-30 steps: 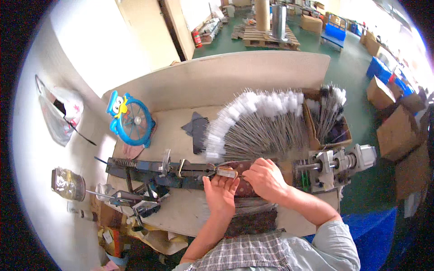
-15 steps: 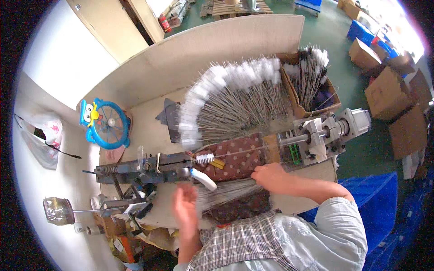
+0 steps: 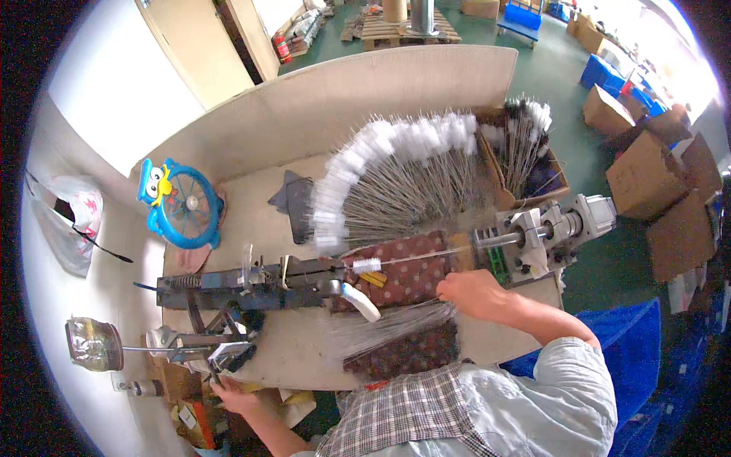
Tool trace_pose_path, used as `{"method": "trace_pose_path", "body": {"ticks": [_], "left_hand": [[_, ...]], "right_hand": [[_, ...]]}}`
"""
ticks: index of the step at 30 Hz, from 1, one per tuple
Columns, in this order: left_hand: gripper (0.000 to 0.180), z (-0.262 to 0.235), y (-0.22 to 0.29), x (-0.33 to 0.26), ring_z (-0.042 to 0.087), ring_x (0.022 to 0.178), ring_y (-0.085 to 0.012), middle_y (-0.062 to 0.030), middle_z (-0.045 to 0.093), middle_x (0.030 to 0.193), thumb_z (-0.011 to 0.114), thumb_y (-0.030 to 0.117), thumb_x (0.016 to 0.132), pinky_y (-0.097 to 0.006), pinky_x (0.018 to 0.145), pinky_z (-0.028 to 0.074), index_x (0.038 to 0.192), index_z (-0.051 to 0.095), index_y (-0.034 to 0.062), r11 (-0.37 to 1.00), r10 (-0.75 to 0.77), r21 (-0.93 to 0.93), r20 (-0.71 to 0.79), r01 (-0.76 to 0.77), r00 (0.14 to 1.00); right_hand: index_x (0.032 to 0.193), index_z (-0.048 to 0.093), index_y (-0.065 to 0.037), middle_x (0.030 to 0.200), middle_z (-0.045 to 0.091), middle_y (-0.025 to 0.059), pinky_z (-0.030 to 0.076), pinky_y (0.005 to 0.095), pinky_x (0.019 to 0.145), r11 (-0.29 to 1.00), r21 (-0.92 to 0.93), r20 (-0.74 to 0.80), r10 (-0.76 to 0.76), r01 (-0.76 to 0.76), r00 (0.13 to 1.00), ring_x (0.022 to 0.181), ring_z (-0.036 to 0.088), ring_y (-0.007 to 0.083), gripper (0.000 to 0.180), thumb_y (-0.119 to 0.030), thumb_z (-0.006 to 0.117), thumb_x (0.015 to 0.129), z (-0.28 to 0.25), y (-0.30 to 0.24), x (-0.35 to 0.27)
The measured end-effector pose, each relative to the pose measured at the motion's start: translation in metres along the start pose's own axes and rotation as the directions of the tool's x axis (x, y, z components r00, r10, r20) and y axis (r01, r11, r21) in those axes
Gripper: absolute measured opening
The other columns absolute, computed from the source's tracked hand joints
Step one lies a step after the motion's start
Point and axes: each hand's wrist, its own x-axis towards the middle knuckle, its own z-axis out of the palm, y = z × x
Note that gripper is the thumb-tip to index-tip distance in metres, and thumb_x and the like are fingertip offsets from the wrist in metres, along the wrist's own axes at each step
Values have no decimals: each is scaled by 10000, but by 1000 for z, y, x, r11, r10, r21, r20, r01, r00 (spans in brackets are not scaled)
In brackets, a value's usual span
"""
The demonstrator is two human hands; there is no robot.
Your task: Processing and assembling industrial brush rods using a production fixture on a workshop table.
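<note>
A twisted-wire brush with a white bristle head (image 3: 367,265) stretches between the dark metal clamp machine (image 3: 304,278) on the left and the motor-driven spindle (image 3: 499,241) on the right. My right hand (image 3: 476,293) is closed, fingers curled, at the right end of a bundle of loose thin wires (image 3: 392,327); whatever the fingertips hold is hidden. My left hand (image 3: 234,397) is at the table's lower left edge, fingers bent by a dark lever (image 3: 215,376) below the machine. A white-wrapped handle (image 3: 361,302) juts from the clamp's near side.
Many finished-looking brushes (image 3: 396,167) lie fanned out behind, beside a cardboard box (image 3: 506,186) of more brushes. A polka-dot cloth (image 3: 411,263) lies beneath the wire. There is a blue toy-like fan (image 3: 186,204) at left, and a blue crate (image 3: 609,350) stands right of me.
My left hand has dropped from beside the white handle to the lever at lower left. My right hand stays by the wire ends. The whole view has shifted slightly.
</note>
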Motion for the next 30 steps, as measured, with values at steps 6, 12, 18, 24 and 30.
{"method": "trace_pose_path", "body": {"ticks": [6,12,18,24,30], "left_hand": [[299,56,-28,-109,558,824,-125,-23,595,927,475,341,898,-276,728,446,1016,555,78,992,-117,-20,137,121,984],[230,131,-63,-244,552,893,-200,-76,580,937,475,243,892,-364,776,471,1026,544,69,863,-505,333,539,380,674],[157,199,-59,-335,559,720,-199,-50,553,774,522,212,886,-389,709,495,984,497,92,670,-729,572,629,473,270],[438,193,23,-289,425,477,-96,-21,452,606,479,415,896,-301,573,440,997,548,-6,400,-603,314,797,861,-10],[356,164,9,-307,459,478,-116,-48,538,639,455,349,917,-320,538,448,984,574,20,704,-652,560,753,437,86]], "right_hand": [[859,575,-65,818,590,114,506,425,621,994,-110,35,-17,20,999,800,619,312,118,-78,532,751,2,2,-8],[901,550,-54,830,578,120,522,405,607,982,-148,13,-120,121,993,778,625,310,165,-64,548,736,3,1,-8],[902,529,-31,883,569,133,527,388,617,991,-130,67,-14,23,998,794,617,317,183,-66,568,727,6,-4,-3],[872,525,-51,826,535,102,502,356,606,949,-303,-57,-105,83,993,755,592,286,164,-64,555,711,-22,-7,-22],[906,597,-60,813,574,124,483,395,678,993,-14,-548,89,-115,832,802,582,308,187,-25,506,746,-103,18,-31]]}}
